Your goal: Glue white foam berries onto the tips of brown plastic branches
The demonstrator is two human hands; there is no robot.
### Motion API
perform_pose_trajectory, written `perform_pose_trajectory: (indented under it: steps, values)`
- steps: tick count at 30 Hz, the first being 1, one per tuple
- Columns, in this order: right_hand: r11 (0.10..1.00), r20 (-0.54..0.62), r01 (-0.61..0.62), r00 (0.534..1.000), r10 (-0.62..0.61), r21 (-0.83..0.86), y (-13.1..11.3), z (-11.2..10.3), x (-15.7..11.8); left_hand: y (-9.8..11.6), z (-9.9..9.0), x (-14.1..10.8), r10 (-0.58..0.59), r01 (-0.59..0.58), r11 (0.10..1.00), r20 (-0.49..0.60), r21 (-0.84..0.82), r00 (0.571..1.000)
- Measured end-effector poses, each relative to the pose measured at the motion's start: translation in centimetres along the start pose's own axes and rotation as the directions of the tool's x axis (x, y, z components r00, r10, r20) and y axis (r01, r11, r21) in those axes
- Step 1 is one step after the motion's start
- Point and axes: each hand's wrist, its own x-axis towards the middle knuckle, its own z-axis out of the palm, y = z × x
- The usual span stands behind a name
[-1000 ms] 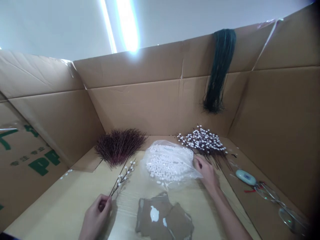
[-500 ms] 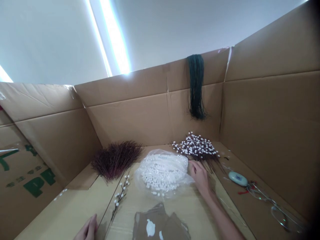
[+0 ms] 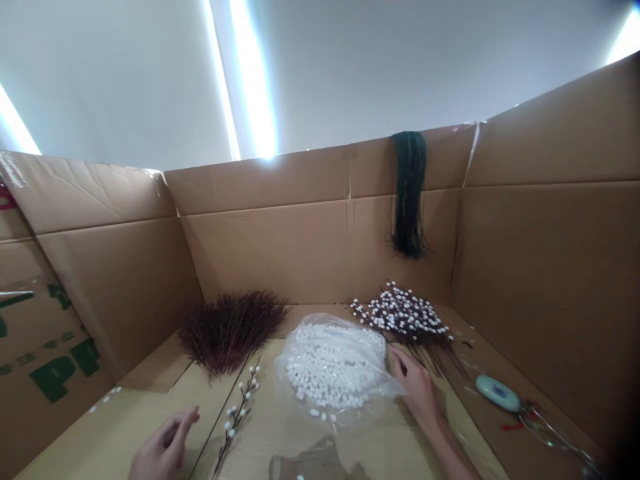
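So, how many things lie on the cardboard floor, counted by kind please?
Twig bunches: 2, bare dark red and white-budded
Single budded twig: 1
Bag of white beads: 1
Pale oval gadget: 1
Total: 5

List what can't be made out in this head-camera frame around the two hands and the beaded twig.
- Left hand: wrist cut off by the bottom edge of the head view.
- Beaded twig: lower stem runs off the bottom edge.
- Right hand: fingertips at the edge of the plastic bag of white beads; whether they pinch anything is too small to tell.
- Grey cardboard scrap: mostly cut off below.
- Wire tool: blurred at the dark corner.
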Motion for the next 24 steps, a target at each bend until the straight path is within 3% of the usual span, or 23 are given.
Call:
perform_pose_trajectory:
  steps: [3, 5, 9, 13, 18, 24]
  values:
    - [0.999, 0.020, -0.028, 0.999, 0.029, -0.028, 0.3, -0.2, -0.1, -0.8, 0.1, 3.2, 0.130, -0.133, 0.990, -0.066, -0.041, 0.989]
    - [0.997, 0.032, -0.052, 0.998, 0.053, -0.049, 0.5, -0.3, -0.1, -1.4, 0.3, 5.7, 0.178, -0.177, 0.984, -0.047, 0.032, 0.983]
    - [0.994, 0.061, -0.077, 0.995, 0.082, -0.078, 0.6, -0.5, -0.3, -1.9, 0.9, 9.4, 0.088, -0.091, 0.985, 0.032, 0.144, 0.996]
    - [0.994, 0.088, -0.075, 0.993, 0.082, -0.080, 0.6, -0.6, -0.3, -1.6, 1.6, 10.5, 0.001, -0.034, 0.967, 0.128, 0.254, 0.992]
    - [0.995, 0.115, -0.077, 0.990, 0.085, -0.067, 0.6, -0.8, -0.2, -0.4, 2.3, 11.0, -0.016, -0.078, 0.914, 0.226, 0.399, 0.974]
    - [0.992, 0.137, -0.100, 0.985, 0.110, -0.076, 0.6, -0.9, -0.2, 2.6, 1.1, 12.7, -0.044, -0.166, 0.785, 0.322, 0.596, 0.946]
